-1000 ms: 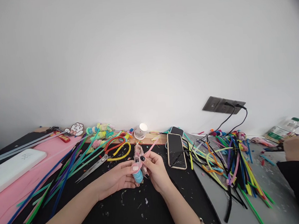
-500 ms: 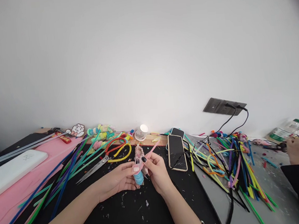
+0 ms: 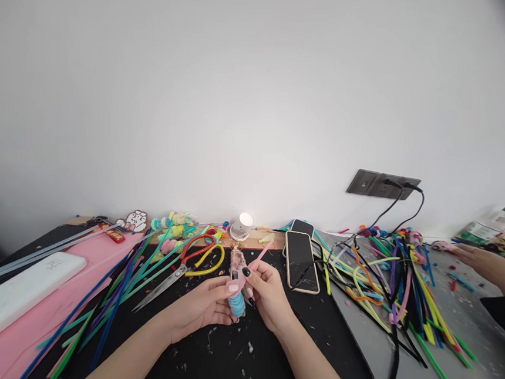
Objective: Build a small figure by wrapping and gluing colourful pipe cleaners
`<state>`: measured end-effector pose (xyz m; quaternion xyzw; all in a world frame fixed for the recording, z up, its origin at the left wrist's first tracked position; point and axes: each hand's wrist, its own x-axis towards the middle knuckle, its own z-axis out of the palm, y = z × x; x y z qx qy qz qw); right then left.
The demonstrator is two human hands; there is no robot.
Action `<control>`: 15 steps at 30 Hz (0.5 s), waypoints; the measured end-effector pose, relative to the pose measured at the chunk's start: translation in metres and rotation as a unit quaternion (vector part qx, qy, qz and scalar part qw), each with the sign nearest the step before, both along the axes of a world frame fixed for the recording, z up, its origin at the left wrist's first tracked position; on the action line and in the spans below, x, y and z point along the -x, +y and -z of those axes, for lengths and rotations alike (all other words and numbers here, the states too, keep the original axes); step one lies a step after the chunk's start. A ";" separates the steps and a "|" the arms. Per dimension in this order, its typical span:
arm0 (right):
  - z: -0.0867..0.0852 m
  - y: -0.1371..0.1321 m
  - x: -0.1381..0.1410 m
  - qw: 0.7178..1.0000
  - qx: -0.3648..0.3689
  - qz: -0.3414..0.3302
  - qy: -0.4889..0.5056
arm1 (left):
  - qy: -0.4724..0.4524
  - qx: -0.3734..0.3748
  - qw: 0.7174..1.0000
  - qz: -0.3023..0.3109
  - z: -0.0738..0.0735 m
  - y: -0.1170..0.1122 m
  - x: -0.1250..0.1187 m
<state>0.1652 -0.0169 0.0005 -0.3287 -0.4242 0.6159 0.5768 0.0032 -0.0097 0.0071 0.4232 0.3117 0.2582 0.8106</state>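
Over the black mat my left hand pinches a pale blue pipe cleaner coil between thumb and fingers. My right hand, with dark nails, is closed on a pink pipe cleaner; its free end sticks up to the right, and its other end meets the top of the coil. Just beyond the fingertips is a narrow, translucent pinkish object, partly hidden by my hands. Scissors with red and yellow wrapped handles lie to the left.
Two phones, the nearer a cream-edged phone, lie right of my hands. A white cup stands by the wall. Loose pipe cleaners cover the grey surface at right, beside a co-worker's hand. A white box lies left.
My hands keep nearly the same hold on the coil and pink pipe cleaner. The co-worker's hand has moved left and stretched out flat. The whole view has shifted slightly.
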 end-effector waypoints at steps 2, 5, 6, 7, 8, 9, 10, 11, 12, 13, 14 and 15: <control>-0.001 0.000 0.000 1.000 0.003 -0.001 -0.006 | -0.001 -0.001 1.000 0.001 -0.001 -0.001 0.000; -0.002 -0.001 -0.001 1.000 0.006 -0.003 -0.010 | 0.003 -0.001 1.000 -0.002 -0.004 -0.002 -0.001; -0.002 -0.001 -0.001 1.000 0.006 -0.005 -0.011 | 0.004 -0.001 1.000 -0.003 -0.004 -0.002 -0.001; -0.002 -0.001 -0.001 1.000 0.007 -0.007 -0.012 | 0.005 -0.001 1.000 -0.003 -0.005 -0.001 -0.001; -0.002 -0.001 -0.001 1.000 0.007 -0.008 -0.011 | 0.005 -0.001 1.000 -0.003 -0.005 -0.001 -0.001; -0.002 -0.001 -0.001 1.000 0.008 -0.009 -0.008 | 0.004 0.000 1.000 -0.002 -0.006 -0.001 -0.001; -0.002 -0.001 -0.001 1.000 0.008 -0.010 -0.003 | 0.003 0.001 1.000 -0.002 -0.005 -0.001 -0.001; -0.001 -0.001 -0.001 1.000 0.007 -0.011 0.001 | 0.003 0.003 1.000 -0.001 -0.005 -0.001 -0.001; -0.001 -0.001 -0.001 1.000 0.005 -0.012 0.005 | 0.000 0.001 1.000 0.000 -0.005 0.000 -0.001; -0.001 -0.001 0.000 1.000 0.003 -0.014 0.007 | 0.000 0.002 1.000 0.001 -0.004 0.000 0.000; -0.001 -0.001 0.000 1.000 0.001 -0.017 0.008 | 0.001 0.001 1.000 0.002 -0.004 0.000 0.000; -0.001 -0.001 0.000 1.000 -0.001 -0.019 0.009 | 0.001 -0.001 1.000 0.003 -0.003 0.000 0.000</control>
